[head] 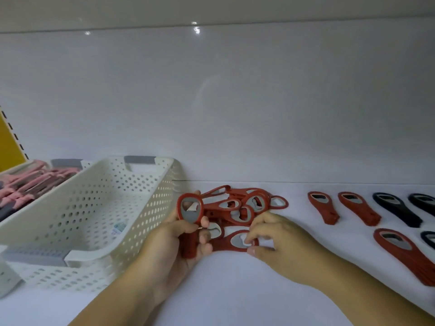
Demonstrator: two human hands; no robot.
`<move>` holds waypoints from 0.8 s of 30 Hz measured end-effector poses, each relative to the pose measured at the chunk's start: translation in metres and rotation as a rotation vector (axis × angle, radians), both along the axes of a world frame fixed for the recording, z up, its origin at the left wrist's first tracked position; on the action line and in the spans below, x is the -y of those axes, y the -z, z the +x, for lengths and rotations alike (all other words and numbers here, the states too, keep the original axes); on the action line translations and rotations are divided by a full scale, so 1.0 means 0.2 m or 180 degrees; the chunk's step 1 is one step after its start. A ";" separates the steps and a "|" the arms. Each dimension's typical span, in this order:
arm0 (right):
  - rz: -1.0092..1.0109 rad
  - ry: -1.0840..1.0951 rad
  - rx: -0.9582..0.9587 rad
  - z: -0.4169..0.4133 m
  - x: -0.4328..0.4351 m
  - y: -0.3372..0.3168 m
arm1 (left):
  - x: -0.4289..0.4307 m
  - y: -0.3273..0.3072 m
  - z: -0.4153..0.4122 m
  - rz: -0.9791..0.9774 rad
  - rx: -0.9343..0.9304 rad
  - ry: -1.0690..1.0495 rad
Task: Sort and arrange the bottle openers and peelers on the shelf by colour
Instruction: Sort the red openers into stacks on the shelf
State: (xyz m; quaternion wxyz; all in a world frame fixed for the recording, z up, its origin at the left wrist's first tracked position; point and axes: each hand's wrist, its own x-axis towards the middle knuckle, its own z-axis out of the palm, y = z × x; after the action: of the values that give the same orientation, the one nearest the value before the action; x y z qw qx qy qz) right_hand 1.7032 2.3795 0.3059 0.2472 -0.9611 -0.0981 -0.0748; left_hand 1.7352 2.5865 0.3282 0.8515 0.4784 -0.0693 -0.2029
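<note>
My left hand (pixel 175 245) grips a stack of red bottle openers (pixel 190 209) held upright, heads up. My right hand (pixel 275 241) pinches the head of another red opener (pixel 231 242) lying flat on the white shelf (pixel 235 290). Behind both hands lies a loose pile of red openers (pixel 242 203). To the right, red openers (pixel 323 207) (pixel 357 208) lie in a row, followed by dark navy openers (pixel 395 209) (pixel 423 203). A stack of red openers (pixel 407 255) lies at the near right, with another navy one (pixel 429 238) beside it.
A white perforated basket (pixel 94 208) with grey handles stands at the left, next to my left hand. Behind it another basket holds pink and grey peelers (pixel 30 182). The white back wall (pixel 235 114) closes the shelf.
</note>
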 end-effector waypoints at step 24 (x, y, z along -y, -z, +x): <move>0.2373 0.0049 0.0787 -0.07 -0.14 -0.06 | -0.04 -0.01 -0.07 0.1135 0.0394 0.1208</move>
State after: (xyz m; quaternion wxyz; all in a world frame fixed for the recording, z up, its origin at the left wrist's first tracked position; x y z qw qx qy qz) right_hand 1.6895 2.4077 0.3172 0.5652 -0.7898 -0.0860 -0.2223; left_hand 1.7202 2.5948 0.3309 0.6947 0.6108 -0.1729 -0.3383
